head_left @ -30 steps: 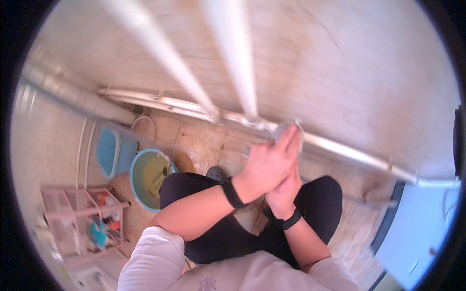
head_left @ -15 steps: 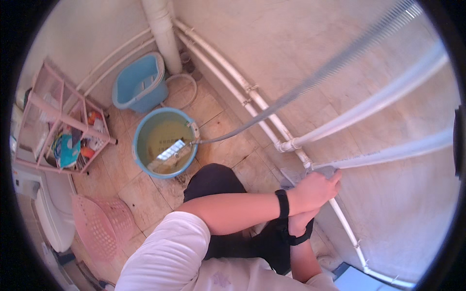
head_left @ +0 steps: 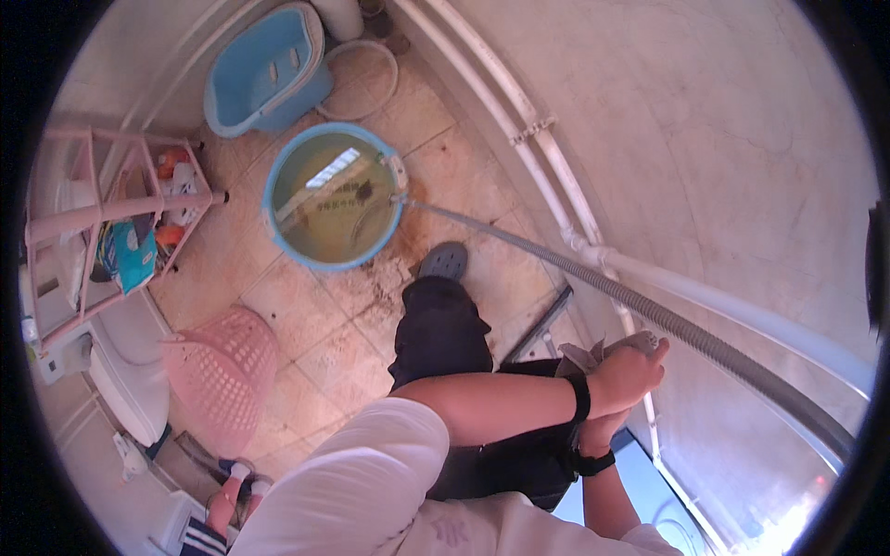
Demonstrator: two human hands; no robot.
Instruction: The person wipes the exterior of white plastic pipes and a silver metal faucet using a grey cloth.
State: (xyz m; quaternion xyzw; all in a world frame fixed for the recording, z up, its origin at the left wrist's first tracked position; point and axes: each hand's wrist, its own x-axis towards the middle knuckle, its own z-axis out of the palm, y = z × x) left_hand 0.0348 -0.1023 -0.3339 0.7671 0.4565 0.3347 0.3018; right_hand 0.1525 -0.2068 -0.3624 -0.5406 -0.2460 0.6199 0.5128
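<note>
View swung down: murky water (head_left: 329,208) in round bucket (head_left: 278,236)

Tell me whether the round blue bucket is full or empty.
Partly full: the round blue bucket stands upright holding murky greenish water with light reflecting off it; the corrugated hose reaches its rim.

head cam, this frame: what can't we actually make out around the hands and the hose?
- Right hand: head view, mostly hidden under the left hand; its grip is unreadable.
- Pale crumpled thing in the left hand: fingers cover most of it, kind unclear.
- Grey ribbed hose: its far end runs into the dark lens rim at lower right.
- Bucket: murky water hides the bottom.
- Pink shelf items: too small and bent at the rim.
</note>
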